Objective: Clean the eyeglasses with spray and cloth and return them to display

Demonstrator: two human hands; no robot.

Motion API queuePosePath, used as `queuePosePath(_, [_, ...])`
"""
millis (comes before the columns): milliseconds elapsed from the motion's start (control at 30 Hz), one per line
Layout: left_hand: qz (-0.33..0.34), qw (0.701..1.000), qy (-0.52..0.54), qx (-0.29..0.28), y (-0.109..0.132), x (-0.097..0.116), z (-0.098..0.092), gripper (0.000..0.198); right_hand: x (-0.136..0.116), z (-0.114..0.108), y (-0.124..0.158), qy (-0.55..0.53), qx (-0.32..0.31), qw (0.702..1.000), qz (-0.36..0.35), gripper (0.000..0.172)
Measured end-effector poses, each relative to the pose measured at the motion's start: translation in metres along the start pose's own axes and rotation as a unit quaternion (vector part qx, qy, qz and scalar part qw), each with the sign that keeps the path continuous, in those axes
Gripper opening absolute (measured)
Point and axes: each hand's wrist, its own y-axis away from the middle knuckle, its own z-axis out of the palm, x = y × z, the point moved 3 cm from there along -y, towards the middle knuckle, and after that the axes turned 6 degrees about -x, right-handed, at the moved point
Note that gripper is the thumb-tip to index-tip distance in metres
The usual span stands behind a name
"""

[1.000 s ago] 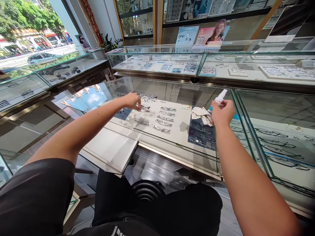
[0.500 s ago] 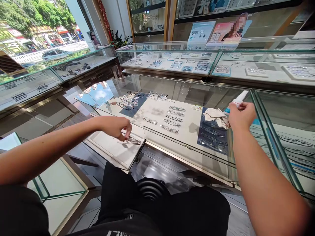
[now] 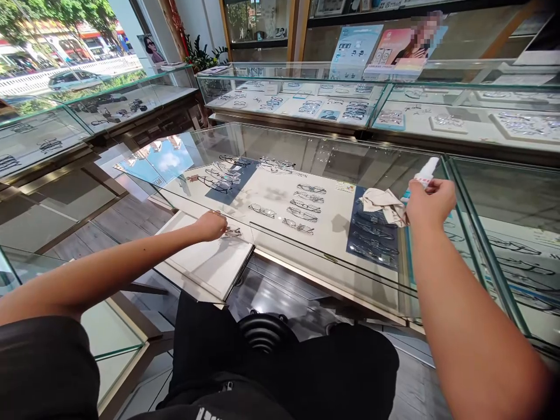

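the glass display case (image 3: 328, 234) holds eyeglasses (image 3: 305, 206) on white and blue.

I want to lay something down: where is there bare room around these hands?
The white tray looks bare between the left hand and the tray's near edge. Through the glass, white lining shows bare between the eyeglass column and the navy mat. Crowding is around that mat: eyeglasses, cream cloth and the right hand holding a bottle.

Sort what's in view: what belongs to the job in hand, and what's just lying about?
In the job:
glasses at the left hand
bottle in the right hand
cloth beside the bottle

Just about:
blue poster
pink poster
plant
car outside
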Motion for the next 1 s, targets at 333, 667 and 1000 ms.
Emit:
queuePosePath(333, [-0.070, 0.979, 0.037, 0.188, -0.097, -0.010, 0.012, 0.029, 0.000, -0.004, 0.002, 0.007, 0.011, 1.000, -0.007, 0.028])
queuePosePath(667, [0.094, 0.977, -0.001, 0.190, -0.192, 0.015, -0.012, 0.040, -0.006, -0.009, 0.008, 0.022, -0.003, 1.000, 0.008, 0.022])
queuePosePath(1000, [0.101, 0.984, -0.005, 0.147, -0.217, 0.021, -0.004, 0.032, 0.006, -0.008, 0.003, 0.008, 0.001, 1.000, -0.010, 0.018])
